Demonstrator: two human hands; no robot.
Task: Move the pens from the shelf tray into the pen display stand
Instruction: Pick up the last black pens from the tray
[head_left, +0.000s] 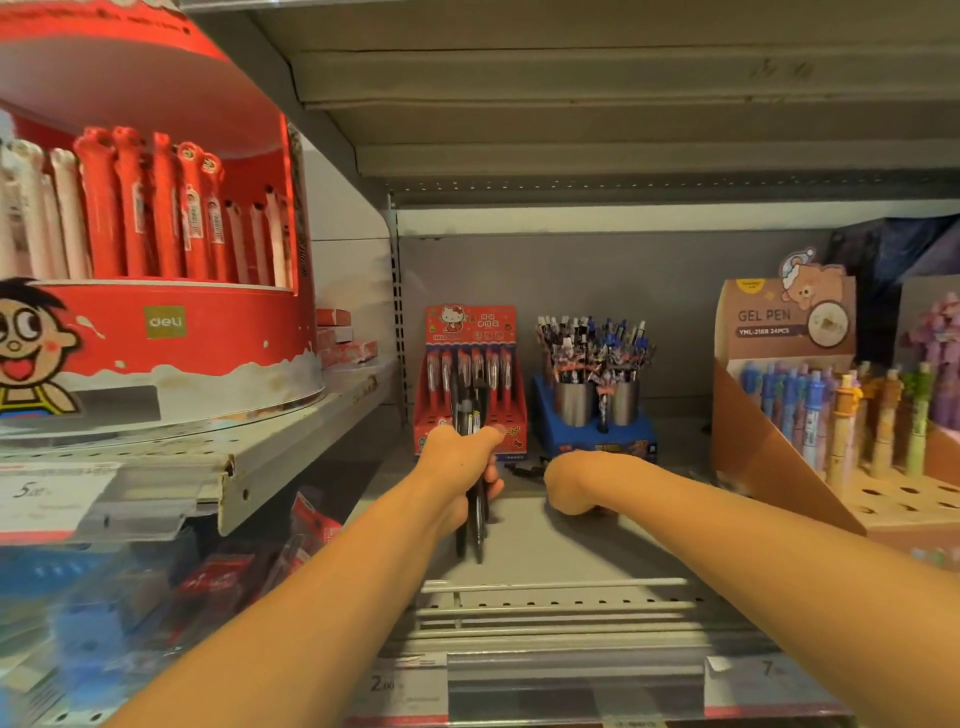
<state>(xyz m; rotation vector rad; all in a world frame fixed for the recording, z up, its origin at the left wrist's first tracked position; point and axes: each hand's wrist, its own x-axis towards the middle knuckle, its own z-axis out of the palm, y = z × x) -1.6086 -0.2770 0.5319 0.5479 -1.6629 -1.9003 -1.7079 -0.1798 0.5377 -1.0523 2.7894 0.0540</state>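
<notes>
Retail stationery aisle: grey metal gondola shelves (545, 551) with perforated decks and price tags (405, 686) clipped in the front rails. Stock sits in branded cardboard displays: a red round Deli pen stand (171, 332), a red Hello Kitty pen box (470, 332), a brown "GEL PEN 24PCS" display box (769, 332), and steel cups of pens on a blue base (592, 436).

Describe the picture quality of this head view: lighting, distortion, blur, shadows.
Head view: warm, dim light; wide-angle lens bends the red round display and shelf edges; the price labels at the bottom are blurred; the left hand gripping black pens is fairly sharp; the right hand casts a soft shadow on the shelf.
</notes>
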